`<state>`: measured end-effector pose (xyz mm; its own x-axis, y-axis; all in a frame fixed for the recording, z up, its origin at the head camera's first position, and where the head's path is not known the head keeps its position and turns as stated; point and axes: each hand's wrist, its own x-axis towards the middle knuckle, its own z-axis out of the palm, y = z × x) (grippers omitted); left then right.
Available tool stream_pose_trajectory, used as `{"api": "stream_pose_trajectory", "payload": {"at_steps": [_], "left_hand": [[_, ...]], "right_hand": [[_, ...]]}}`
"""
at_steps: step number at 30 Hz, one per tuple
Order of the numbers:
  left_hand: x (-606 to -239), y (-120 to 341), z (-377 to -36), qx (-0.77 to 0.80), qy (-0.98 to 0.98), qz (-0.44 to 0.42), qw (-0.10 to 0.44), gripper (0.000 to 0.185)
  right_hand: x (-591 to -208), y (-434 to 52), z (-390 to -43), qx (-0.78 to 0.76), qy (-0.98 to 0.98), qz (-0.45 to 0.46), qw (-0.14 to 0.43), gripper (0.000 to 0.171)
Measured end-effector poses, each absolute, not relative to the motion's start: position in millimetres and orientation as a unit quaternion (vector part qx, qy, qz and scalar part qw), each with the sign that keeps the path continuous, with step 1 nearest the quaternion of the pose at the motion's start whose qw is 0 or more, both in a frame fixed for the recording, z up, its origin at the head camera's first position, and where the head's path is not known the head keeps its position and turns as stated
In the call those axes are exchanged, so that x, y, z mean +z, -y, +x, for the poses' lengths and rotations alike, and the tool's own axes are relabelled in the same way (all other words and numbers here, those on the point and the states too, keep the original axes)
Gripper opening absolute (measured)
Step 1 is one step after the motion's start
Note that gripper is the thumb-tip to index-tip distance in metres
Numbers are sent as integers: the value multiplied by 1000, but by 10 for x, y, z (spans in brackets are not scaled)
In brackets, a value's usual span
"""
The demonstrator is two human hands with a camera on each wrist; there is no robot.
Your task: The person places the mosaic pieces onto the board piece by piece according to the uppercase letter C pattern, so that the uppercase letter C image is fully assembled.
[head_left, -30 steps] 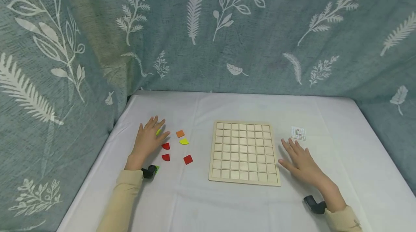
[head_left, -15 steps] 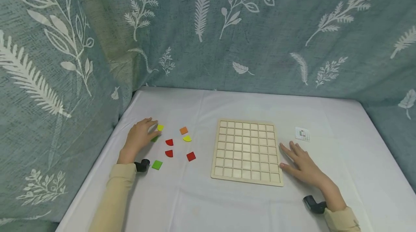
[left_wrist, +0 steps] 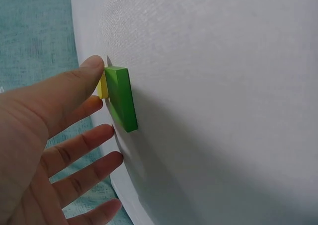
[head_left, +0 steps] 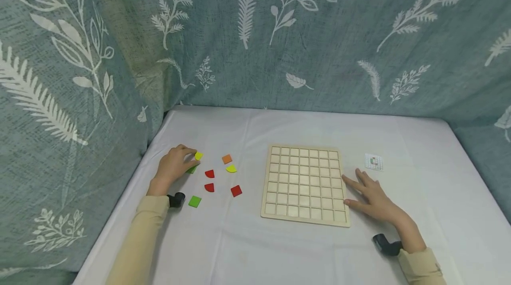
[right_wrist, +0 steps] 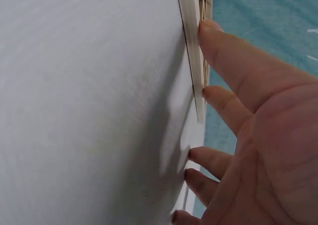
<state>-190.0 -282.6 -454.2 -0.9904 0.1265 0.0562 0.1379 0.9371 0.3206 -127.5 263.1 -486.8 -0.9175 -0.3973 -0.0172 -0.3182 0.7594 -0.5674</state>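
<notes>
In the head view my left hand reaches in at the table's left, thumb and index finger bent to either side of a small yellow tile, pinching it at its edges. A green square tile lies just under the thumb; the left wrist view shows this green tile in front of the yellow one. The other left fingers are spread. My right hand has its fingers extended, with thumb and index fingertips at the right edge of a wooden grid board.
Right of the left hand lie two red quarter-round tiles, a red square tile, an orange tile and a yellow quarter-round tile. Another green tile lies nearer. A printed pattern card is beyond the right hand.
My left hand has drawn back left from over the tiles, then its thumb and index finger have closed in on the yellow tile. The right hand stays by the board; the head view has shifted slightly.
</notes>
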Motion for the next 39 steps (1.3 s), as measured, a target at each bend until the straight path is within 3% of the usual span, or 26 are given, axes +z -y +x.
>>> {"api": "stream_pose_trajectory", "payload": {"at_steps": [8, 21, 30, 34, 39], "left_hand": [[-4522, 2798, -1929, -144, 988, -59, 21, 38], [-4489, 2757, -1953, -143, 988, -52, 16, 36], [-4504, 2751, -1938, -139, 989, -57, 19, 37], [-4498, 2745, -1938, -142, 988, -60, 25, 37], [-4485, 2733, -1938, -145, 987, -61, 28, 37]], "right_hand": [[-4931, -2663, -1299, -281, -938, -201, 41, 65], [-4887, -2687, -1286, -290, -936, -195, 46, 64], [-4861, -2714, -1340, -249, -945, -212, 10, 65], [-4841, -2734, -1409, -262, -940, -216, 21, 68], [-4805, -2756, -1510, -291, -923, -239, 78, 76]]}}
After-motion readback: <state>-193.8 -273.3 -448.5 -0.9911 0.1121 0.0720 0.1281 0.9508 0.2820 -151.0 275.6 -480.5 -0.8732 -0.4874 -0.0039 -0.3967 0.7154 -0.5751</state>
